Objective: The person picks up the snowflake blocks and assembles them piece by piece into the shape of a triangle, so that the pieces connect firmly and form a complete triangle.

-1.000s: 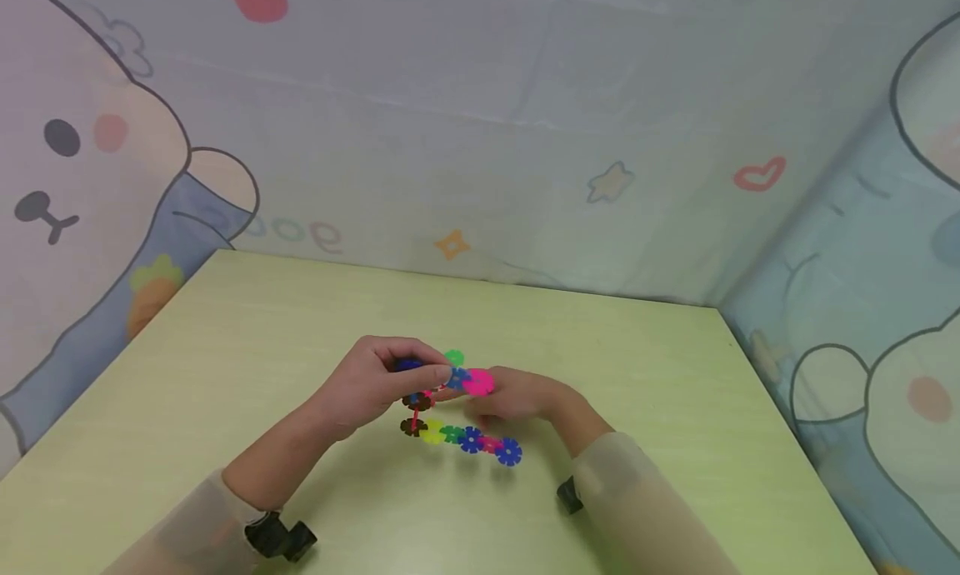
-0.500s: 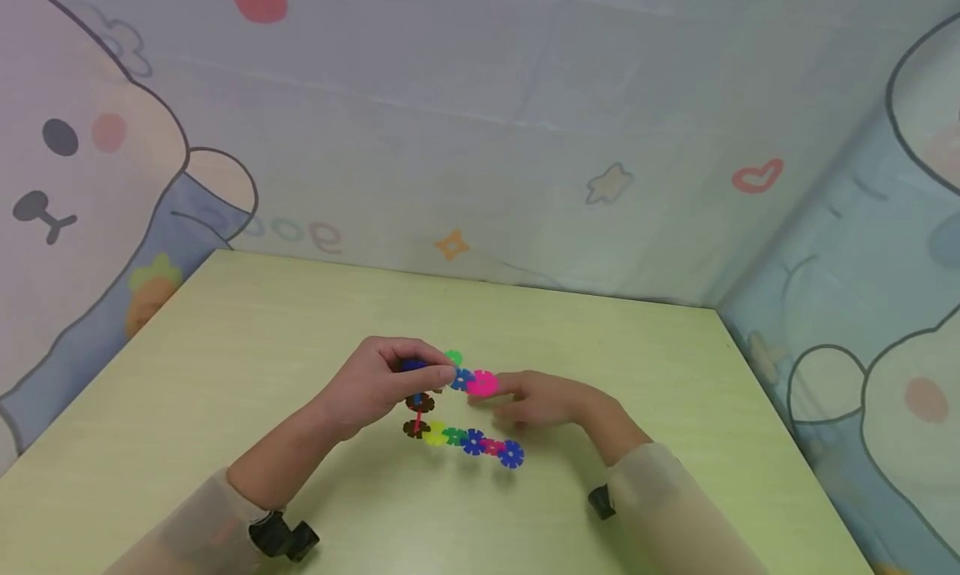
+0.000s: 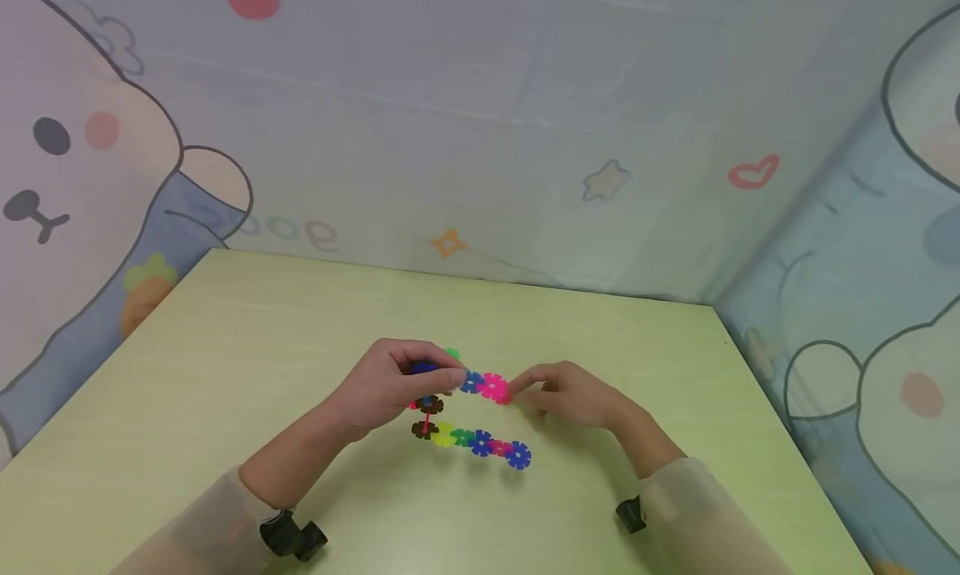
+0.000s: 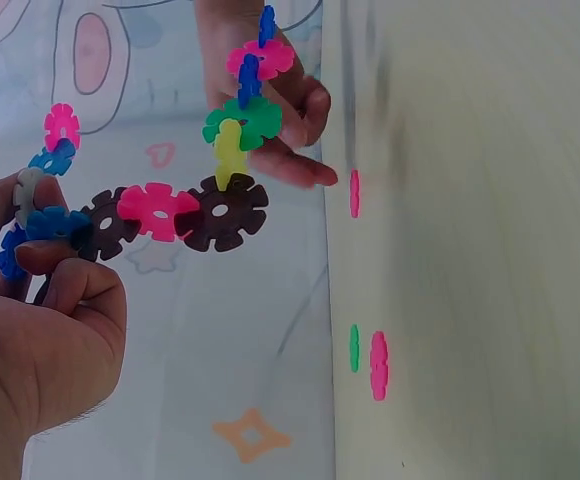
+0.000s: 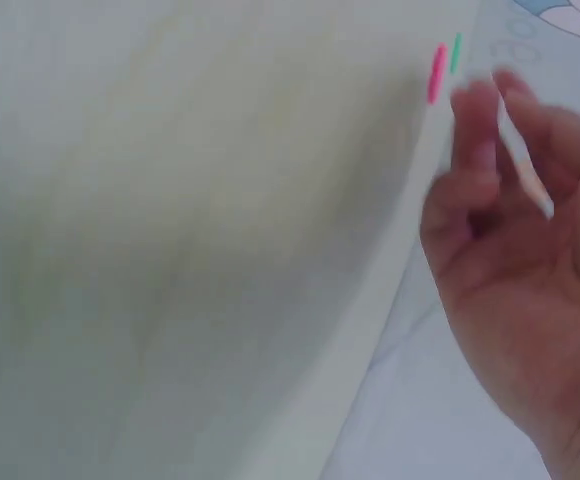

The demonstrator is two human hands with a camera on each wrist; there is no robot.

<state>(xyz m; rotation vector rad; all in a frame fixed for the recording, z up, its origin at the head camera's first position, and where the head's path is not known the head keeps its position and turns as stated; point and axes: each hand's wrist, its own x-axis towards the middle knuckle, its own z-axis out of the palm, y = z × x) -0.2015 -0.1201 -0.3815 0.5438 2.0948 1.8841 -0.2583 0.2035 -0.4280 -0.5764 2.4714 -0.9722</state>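
Now the bare right hand (image 3: 576, 394) has eased rightward, fingers loose, holding nothing, apparently leaving the bare left hand (image 3: 386, 389) alone gripping the multicoloured plastic flower-disc chain (image 3: 462, 439), lower centre of head frame.

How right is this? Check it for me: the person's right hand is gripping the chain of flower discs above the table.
The hand is wrong: the head view shows the left hand gripping the chain of flower discs above the table.

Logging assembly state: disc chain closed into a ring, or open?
Open: in the head view the disc chain's pink end and blue end sit apart.
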